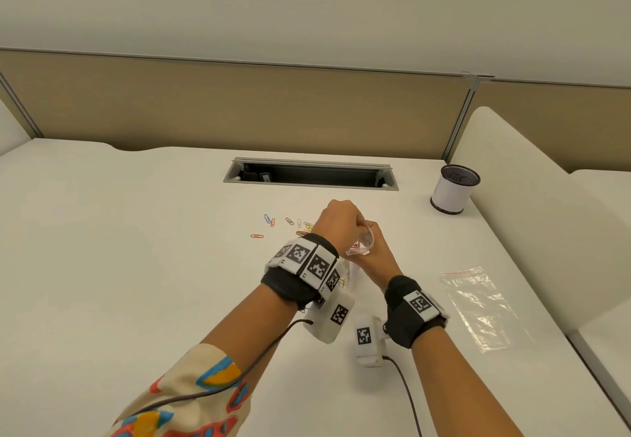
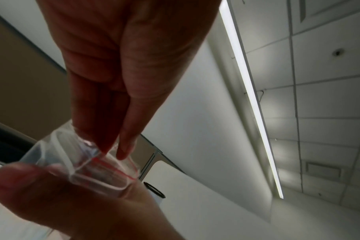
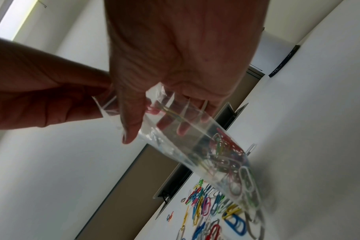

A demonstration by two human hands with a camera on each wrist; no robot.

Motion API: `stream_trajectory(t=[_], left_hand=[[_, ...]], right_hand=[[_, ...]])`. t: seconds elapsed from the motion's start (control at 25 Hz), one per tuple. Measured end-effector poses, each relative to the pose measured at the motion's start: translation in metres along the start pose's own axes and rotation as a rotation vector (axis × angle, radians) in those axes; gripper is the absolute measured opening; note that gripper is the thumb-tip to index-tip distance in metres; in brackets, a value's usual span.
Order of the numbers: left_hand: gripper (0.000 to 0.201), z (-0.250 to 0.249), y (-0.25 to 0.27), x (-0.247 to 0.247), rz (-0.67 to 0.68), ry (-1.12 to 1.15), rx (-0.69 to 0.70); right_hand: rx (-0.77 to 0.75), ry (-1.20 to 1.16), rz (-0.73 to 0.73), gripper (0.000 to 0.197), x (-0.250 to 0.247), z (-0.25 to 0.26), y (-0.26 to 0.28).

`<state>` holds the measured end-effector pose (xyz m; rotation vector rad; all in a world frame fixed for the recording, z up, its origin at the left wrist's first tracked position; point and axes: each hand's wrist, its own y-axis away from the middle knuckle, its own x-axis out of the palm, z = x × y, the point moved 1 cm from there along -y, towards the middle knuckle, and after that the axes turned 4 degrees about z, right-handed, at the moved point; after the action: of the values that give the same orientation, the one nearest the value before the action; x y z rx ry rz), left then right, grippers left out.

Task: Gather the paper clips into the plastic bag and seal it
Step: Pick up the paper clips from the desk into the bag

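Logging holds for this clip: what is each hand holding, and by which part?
Both hands, left hand and right hand, pinch the plastic bag at its open top edge.

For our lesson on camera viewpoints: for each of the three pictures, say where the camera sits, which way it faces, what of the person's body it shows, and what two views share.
Head: on the head, facing forward and down at the desk; both forearms, left hand, right hand.
Left wrist: under the left wrist, facing up along the fingers to the ceiling; both hands at the bag mouth.
Right wrist: on the right wrist, facing along the hand to the bag and loose clips.
Shared: every view shows the bag; head and right wrist show the clips.
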<state>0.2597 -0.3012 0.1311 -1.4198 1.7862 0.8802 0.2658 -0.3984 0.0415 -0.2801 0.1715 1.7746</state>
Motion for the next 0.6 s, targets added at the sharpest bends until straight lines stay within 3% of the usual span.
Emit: stream_trajectory(t=[0.08,0.16,0.24,0.32,0.48,0.6], left_hand=[[0.025,0.003,0.007,-0.005,-0.088,0.182,0.045],[0.022,0.012,0.015,-0.009,-0.273,0.408,0.063],[0.022,0.032,0.020,-0.005,-0.389,0.482,0.011],[0.033,0.059,0.022,0.010,-0.310,0.405,-0.123],[0.079,0.099,0.034,0.056,0.070,0.043,-0.464],[0.095,0.102,0.042,0.088,0.191,-0.019,-0.540]], right_hand=[[-0.004,-0.024,-0.005,0.059,0.000,0.000,0.000],[-0.022,-0.064,-0.024,0.053,-0.002,-0.001,0.000],[-0.041,-0.066,-0.051,0.052,-0.006,-0.002,0.001],[-0.057,-0.042,-0.065,0.052,-0.012,-0.005,0.001],[-0.048,-0.032,-0.078,0.054,-0.020,-0.004,0.001],[-0.045,-0.027,-0.083,0.055,-0.022,-0.004,0.002]])
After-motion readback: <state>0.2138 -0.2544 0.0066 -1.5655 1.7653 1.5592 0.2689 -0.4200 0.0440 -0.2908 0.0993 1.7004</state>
